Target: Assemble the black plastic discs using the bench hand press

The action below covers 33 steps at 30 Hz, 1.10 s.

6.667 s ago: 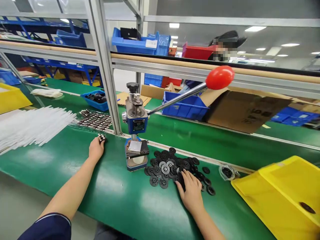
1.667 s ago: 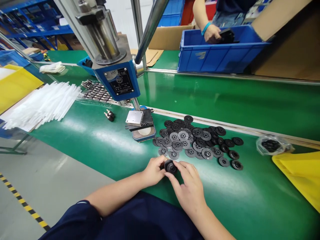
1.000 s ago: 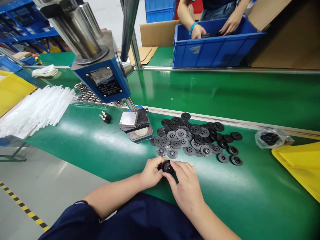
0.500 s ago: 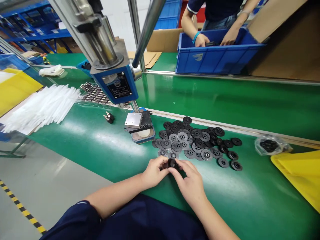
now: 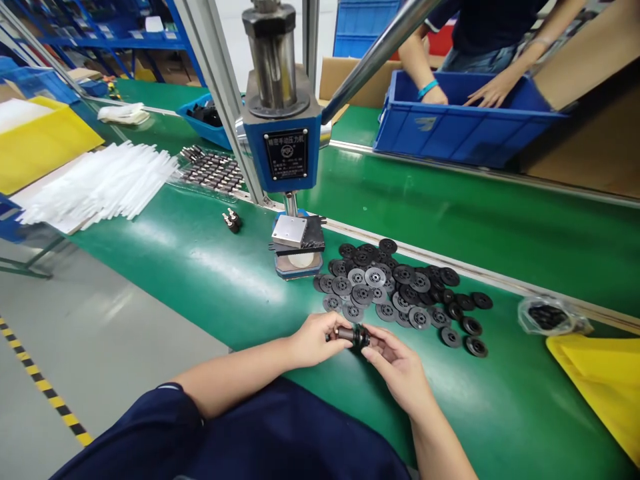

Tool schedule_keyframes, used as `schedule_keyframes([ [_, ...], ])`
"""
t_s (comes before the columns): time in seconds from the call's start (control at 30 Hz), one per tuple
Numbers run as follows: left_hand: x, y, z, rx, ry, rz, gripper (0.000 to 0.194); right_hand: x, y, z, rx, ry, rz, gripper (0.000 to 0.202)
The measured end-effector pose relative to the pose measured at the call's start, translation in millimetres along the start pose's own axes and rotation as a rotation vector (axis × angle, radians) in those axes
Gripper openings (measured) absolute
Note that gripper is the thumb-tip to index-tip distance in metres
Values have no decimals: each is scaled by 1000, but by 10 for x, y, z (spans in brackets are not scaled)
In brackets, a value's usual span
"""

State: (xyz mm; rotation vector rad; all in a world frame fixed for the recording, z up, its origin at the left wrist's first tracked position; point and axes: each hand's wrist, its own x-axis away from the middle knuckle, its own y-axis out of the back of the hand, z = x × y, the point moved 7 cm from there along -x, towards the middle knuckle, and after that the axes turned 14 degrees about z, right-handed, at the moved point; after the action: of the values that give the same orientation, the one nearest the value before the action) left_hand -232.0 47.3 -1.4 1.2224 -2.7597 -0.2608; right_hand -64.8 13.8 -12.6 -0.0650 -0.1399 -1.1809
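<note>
My left hand (image 5: 320,339) pinches the left end of a dark cylindrical part (image 5: 346,333), held level above the green bench (image 5: 200,273). The fingers of my right hand (image 5: 397,363) close on the part's black ringed right end. Just beyond both hands lies a spread of black slotted discs (image 5: 361,295), some overlapping. A blue hand press (image 5: 295,150) stands behind and left of the discs, with a metal block (image 5: 290,230) on a black plate under its ram. Two small dark parts with metal tips (image 5: 231,220) stand left of the press.
White tubes (image 5: 110,180) and a tray of dark metal-tipped parts (image 5: 213,172) lie at left. A bag of black pieces (image 5: 547,317) and a yellow bin (image 5: 600,373) are at right. Across the bench, a person's hands reach into a blue crate (image 5: 460,133).
The view has shifted left, so the bench items sit further right. The held part now shows lengthwise between my hands, which are slightly further apart. The other person's hands have moved inside the crate.
</note>
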Motion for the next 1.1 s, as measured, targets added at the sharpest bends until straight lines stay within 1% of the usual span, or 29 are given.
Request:
schedule_keyframes([
  [0.13,2,-7,17,9,-14,18,23,-2,12,-17,24,31,-26,38],
  [0.3,2,6,-20,-79,-47,26,19,-10,14,-98,116,8,-30,36],
  [0.4,4,16,-41,-122,-48,20,17,-29,27,-96,130,3,-29,35],
  [0.47,2,18,-36,-108,-41,19,18,-44,27,-74,132,-3,-25,36],
  [0.57,-8,22,12,-28,-4,10,21,-70,-10,-38,94,-8,10,38],
  [0.7,-35,3,83,182,33,-14,29,-93,-65,-40,-21,-34,47,45],
  [0.8,-41,-22,74,384,35,-32,35,-93,-62,-31,-56,-35,45,52],
  [0.87,-13,2,32,483,68,-56,37,-85,-53,4,-76,-8,51,52],
  [0.93,47,100,-67,531,115,-91,38,-70,-36,30,-96,13,47,48],
  [1.0,129,303,-268,529,119,-138,39,-52,1,13,-106,16,11,44],
  [1.03,175,451,-420,498,89,-171,39,-46,24,-11,-102,12,-11,43],
  [1.1,280,832,-825,326,-33,-281,37,-51,65,-61,-79,8,-39,42],
])
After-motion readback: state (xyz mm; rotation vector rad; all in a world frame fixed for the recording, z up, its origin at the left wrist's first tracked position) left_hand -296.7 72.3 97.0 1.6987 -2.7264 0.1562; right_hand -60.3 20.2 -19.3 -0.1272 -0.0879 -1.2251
